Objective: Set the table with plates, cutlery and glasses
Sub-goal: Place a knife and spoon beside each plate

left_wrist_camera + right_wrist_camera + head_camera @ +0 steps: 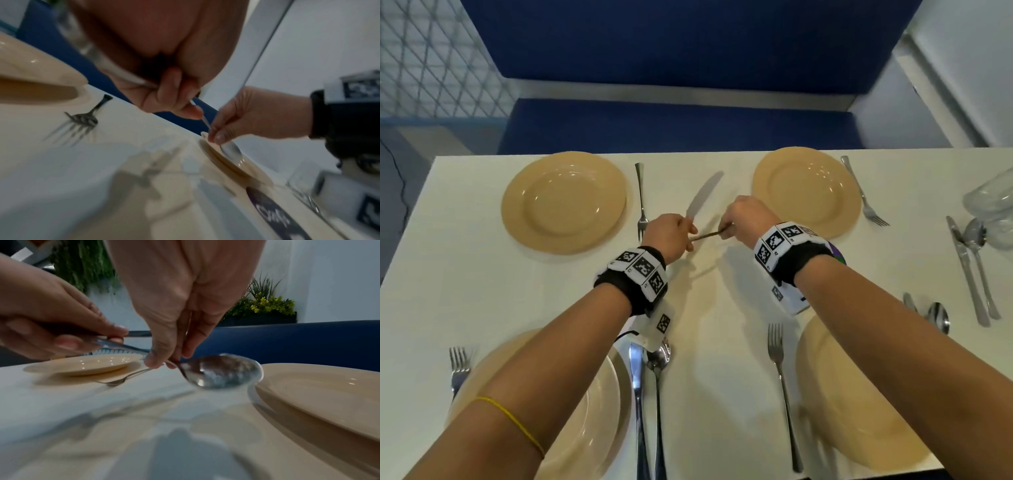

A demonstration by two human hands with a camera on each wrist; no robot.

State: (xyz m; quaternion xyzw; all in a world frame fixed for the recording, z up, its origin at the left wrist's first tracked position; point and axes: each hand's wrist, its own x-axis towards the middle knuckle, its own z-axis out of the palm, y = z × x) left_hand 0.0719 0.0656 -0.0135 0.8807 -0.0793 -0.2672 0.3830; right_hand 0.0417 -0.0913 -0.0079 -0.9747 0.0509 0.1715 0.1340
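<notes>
Between the two far plates, my left hand (688, 236) grips a table knife (703, 195), blade pointing away from me. The same hand holds the handle end of a spoon (709, 235). My right hand (726, 230) pinches that spoon at its neck. The spoon's bowl (222, 371) hangs just above the cloth beside the far right plate (806, 192). In the left wrist view the spoon (231, 150) runs from my left hand (191, 112) to the right hand (216, 136). The far left plate (565, 202) has a fork (641, 198) on its right.
Another fork (864, 195) lies right of the far right plate. Two near plates (599, 404) (835, 394) have forks (459, 366) (782, 387), a knife (635, 377) and spoons (659, 356) (938, 317). Spare cutlery (969, 270) and glasses (993, 205) sit at the right edge.
</notes>
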